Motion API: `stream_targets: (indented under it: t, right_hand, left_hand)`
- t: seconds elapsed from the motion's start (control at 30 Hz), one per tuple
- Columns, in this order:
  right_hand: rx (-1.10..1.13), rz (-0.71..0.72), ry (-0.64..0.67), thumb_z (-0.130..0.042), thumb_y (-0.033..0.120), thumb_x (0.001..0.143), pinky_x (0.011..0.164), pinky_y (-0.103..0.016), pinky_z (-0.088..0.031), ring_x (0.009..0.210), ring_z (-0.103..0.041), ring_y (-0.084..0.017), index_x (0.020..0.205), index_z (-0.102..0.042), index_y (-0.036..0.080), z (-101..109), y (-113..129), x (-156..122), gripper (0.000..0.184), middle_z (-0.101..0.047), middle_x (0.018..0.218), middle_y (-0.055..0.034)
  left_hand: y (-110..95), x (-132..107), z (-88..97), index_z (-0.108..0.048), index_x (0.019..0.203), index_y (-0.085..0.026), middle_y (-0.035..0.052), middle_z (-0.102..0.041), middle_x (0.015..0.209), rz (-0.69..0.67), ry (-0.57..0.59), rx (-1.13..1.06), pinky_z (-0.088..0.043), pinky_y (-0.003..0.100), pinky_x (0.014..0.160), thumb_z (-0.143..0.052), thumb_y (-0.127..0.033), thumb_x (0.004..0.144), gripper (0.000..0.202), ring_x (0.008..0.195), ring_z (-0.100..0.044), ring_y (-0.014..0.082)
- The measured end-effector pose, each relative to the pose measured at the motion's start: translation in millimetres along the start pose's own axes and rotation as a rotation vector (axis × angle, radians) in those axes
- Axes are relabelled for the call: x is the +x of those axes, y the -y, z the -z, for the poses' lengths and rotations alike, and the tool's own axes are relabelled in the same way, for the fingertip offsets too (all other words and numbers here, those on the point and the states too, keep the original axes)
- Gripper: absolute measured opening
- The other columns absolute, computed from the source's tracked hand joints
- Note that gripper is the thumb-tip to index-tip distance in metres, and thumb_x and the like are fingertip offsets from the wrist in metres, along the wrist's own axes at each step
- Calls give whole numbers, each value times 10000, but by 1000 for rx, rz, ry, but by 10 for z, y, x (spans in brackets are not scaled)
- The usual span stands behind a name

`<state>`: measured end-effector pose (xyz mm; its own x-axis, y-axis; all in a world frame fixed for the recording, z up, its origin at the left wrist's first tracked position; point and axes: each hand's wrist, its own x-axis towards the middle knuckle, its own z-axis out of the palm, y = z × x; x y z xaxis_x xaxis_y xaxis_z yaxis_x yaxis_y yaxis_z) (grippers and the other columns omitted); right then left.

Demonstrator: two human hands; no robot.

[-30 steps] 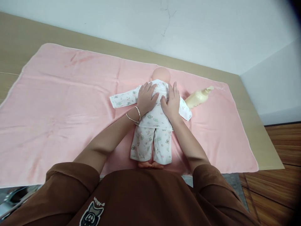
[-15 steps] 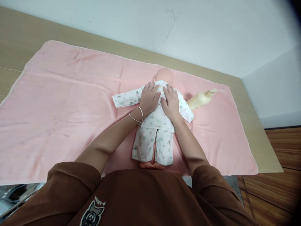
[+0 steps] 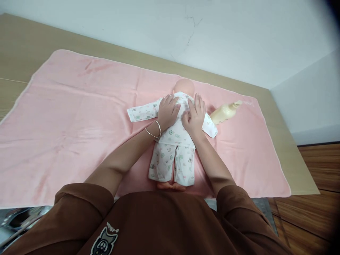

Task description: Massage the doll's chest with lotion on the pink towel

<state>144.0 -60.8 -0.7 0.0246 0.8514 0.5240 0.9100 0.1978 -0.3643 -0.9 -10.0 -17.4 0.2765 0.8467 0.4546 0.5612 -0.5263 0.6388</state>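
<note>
1. Nothing clasped in either hand: L hand (image 3: 169, 111) lies flat w/ fingers wide on upper back area of doll (image 3: 175, 132); R hand (image 3: 195, 115) is loosely spread, thumb bent inward & a bit blurred.
2. R fingers point up toward doll's shoulder on that side; can't tell if all tips touch cloth. Thumbs face each other, narrow gap btw them.
3. Doll is mid-blanket, nr the person's front, head (image 3: 184, 86) away, feet (image 3: 171, 186) toward the wearer (looks face-down, though hands hide a fair bit).
4. Doll wears white printed top & matching pants (image 3: 160, 161); L sleeve (image 3: 142, 112) sticks straight out, R sleeve (image 3: 210, 126) angles down past R hand.
5. Pale yellow pump bottle (image 3: 225, 112) just beyond R sleeve, base right by it; can't tell if upright or lying.
6. Pink blanket (image 3: 79, 131), some creases, covers most of table (image 3: 300, 170); white wall (image 3: 233, 46) w/ crack marks behind, wood-look floor (image 3: 318, 212) off R.
7. Thin bangle (image 3: 159, 128) on L wrist; brown shirt (image 3: 164, 223) w/ cat patch (image 3: 104, 242).
</note>
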Motion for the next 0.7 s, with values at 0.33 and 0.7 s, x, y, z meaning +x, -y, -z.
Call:
stream_targets:
  t: [0.33, 0.7]
  right_hand:
    - [107, 70, 41, -468, 342, 933, 1188, -531, -356, 1461, -412, -264, 1346, -607, 237, 691, -166, 114, 448, -481, 1550, -83]
    - [-106, -272, -283, -411, 373, 936, 1194, -645, -229, 1492, -346, -328, 1360, -572, 170, 1381, -1166, 338, 497, -431, 1563, -179]
  left_hand:
    - [-77, 29, 68, -569, 1353, -131, 178, -531, 1479, 32, 29, 43, -250, 538, 1234, -341, -527, 988, 585, 1454, -391, 338]
    - [-1313, 304, -63, -588, 1312, -193, 111, -614, 1414, 274, 440, -1062, -422, 417, 1149, -335, -535, 994, 532, 1332, -568, 263]
